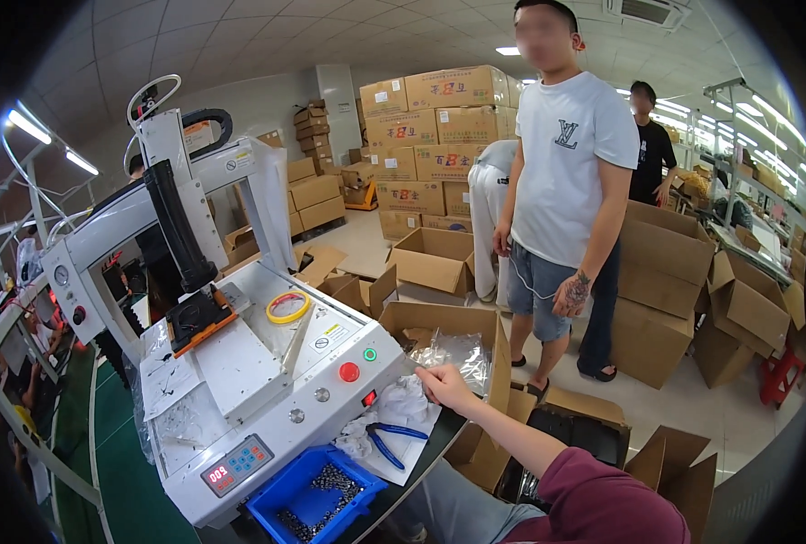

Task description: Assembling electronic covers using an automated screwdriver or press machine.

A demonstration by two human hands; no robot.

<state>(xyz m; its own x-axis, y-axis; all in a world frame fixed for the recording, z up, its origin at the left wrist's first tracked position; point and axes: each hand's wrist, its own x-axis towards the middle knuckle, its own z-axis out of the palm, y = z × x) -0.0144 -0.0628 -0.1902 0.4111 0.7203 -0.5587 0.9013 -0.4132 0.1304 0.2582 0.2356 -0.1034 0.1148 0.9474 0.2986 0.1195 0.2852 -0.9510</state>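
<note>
My right hand [448,388] reaches in from the lower right, beside the right corner of a white benchtop machine [335,376]. Its fingers are curled together at the machine's edge; what they hold, if anything, is too small to make out. Nearest the hand are crumpled white tissue [405,402], a red rocker switch [369,398], a green button [370,354] and a red stop button [349,372]. Blue-handled pliers [386,444] lie on white paper below. A blue bin [271,503] holds small metal parts. My left hand is out of view.
A yellow tape roll [288,307] lies on the machine, near an orange fixture [205,328] with a black part. An open carton [489,331] with clear plastic bags stands beyond my hand. A person [571,172] in a white shirt stands ahead, near stacked cartons [462,131].
</note>
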